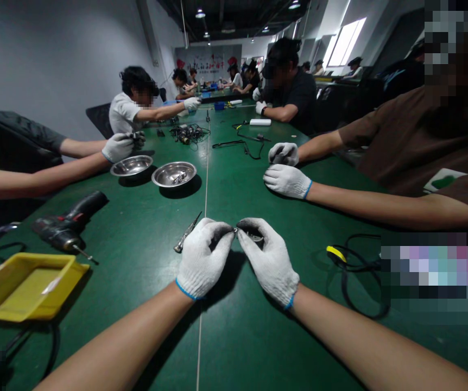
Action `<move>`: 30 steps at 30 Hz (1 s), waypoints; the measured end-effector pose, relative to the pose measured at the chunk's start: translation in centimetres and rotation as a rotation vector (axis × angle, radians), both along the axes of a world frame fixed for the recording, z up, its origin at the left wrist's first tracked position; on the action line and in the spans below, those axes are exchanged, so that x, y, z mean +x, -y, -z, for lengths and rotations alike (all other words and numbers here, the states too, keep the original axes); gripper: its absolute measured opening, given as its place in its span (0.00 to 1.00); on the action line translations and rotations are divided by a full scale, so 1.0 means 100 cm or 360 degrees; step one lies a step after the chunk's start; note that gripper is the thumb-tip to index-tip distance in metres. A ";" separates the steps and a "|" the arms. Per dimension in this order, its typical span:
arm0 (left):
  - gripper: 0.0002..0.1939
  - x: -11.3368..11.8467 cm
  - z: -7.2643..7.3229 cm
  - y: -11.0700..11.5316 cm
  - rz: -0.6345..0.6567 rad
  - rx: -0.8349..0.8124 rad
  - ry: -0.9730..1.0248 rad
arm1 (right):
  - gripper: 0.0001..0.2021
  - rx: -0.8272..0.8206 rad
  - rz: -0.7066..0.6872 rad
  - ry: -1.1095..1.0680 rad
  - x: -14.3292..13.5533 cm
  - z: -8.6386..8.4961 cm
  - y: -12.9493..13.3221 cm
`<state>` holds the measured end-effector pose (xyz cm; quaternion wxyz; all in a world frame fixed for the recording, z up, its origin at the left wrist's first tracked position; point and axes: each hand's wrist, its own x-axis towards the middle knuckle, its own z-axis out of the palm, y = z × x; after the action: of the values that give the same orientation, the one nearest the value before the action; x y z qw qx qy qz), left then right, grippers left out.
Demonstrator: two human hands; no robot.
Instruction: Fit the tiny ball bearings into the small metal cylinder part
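My left hand point(206, 258), in a white knit glove with a blue cuff, is closed in a pinch above the green table point(234, 336). My right hand point(269, 260), gloved the same way, pinches too, its fingertips almost meeting those of the left. Between the fingertips shows a tiny metallic piece point(236, 230), too small to name. A round metallic part point(255, 237) is partly visible inside the curl of my right hand. Just left of my left hand, a thin screwdriver point(185, 236) lies on the table.
Two steel bowls point(174, 175) point(132, 166), a power drill point(69, 222) and a yellow tray point(26, 288) are at the left. Cables point(362, 266) lie at the right. A co-worker's gloved hands point(286, 180) rest at the right; another's gloved hands point(120, 146) are above the bowls.
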<state>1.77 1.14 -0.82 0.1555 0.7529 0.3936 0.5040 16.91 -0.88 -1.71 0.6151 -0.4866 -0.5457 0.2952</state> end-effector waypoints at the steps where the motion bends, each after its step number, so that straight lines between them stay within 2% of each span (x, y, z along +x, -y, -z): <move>1: 0.05 0.000 0.000 0.000 -0.0003 0.0004 0.0001 | 0.09 0.0004 0.0000 -0.0001 0.000 0.000 0.000; 16: 0.05 -0.001 0.002 0.000 -0.0001 0.0019 -0.0022 | 0.09 0.0023 -0.0045 -0.0018 0.001 0.002 0.002; 20: 0.05 -0.001 0.002 0.001 0.0021 0.0029 -0.0012 | 0.17 0.0039 -0.0054 -0.0080 0.004 0.011 0.002; 23: 0.05 0.000 0.001 0.001 0.0029 0.0041 0.0001 | 0.23 -0.0077 -0.0052 -0.0166 0.005 0.019 0.002; 30: 0.05 0.000 0.000 0.003 0.0049 0.0004 0.0041 | 0.24 -0.0167 -0.0052 -0.0211 0.004 0.024 0.000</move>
<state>1.81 0.87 -0.83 0.1672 0.7526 0.3794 0.5116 17.35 -0.84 -4.11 0.6187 -0.4884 -0.4954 0.3650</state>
